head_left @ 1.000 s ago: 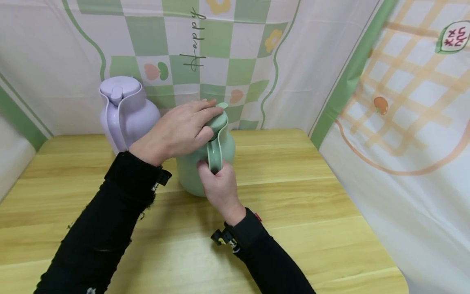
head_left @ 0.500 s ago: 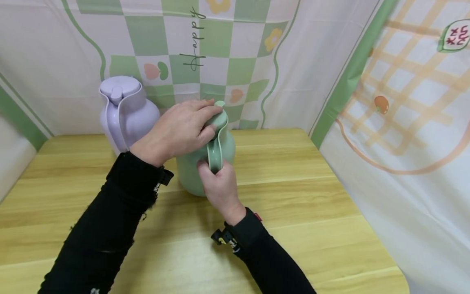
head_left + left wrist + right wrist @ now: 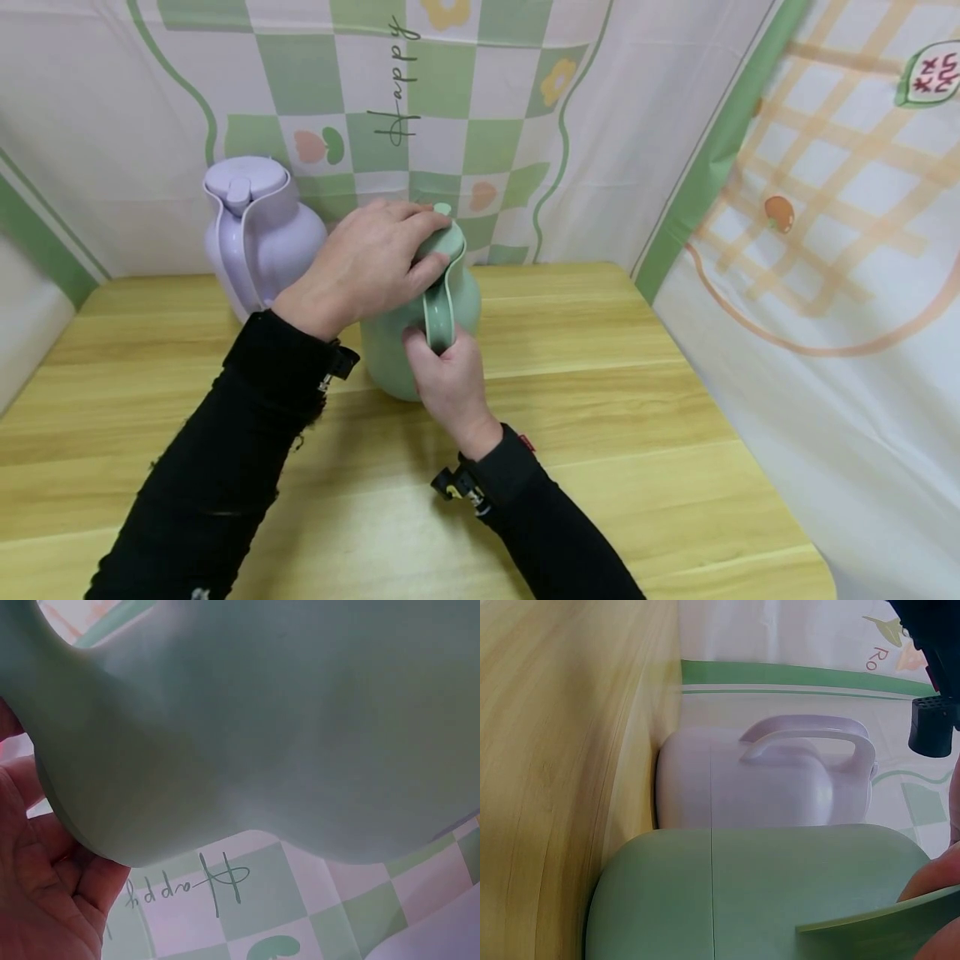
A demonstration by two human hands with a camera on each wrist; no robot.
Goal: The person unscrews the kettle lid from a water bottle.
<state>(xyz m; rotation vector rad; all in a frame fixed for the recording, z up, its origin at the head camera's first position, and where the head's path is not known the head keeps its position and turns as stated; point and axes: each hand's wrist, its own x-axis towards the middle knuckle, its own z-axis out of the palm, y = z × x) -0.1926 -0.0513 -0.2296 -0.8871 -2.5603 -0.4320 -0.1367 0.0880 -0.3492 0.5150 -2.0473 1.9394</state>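
A green thermos jug [image 3: 390, 358] stands upright on the wooden table, its body filling most of the left wrist view. My left hand [image 3: 367, 262] grips its round lid [image 3: 447, 242] from above, thumb on the near side and fingers over the far side. A small green tab [image 3: 442, 208] sticks out past the fingers. Lower down, my right hand [image 3: 453, 383] holds the jug's handle [image 3: 438, 321], thumb along its left side. In the right wrist view the handle's lower end stands off the body, with fingers [image 3: 930, 876] at the edge of the view.
Behind and to the left stands a lavender thermos jug [image 3: 285, 242] with its lid on, partly behind my left hand. The wooden table [image 3: 600, 467] ends at a patterned cloth backdrop [image 3: 442, 79] with printed checks.
My left hand has turned slightly on the lid, and the tab has swung left, counterclockwise from above. My right hand and the jug's body have stayed in place.
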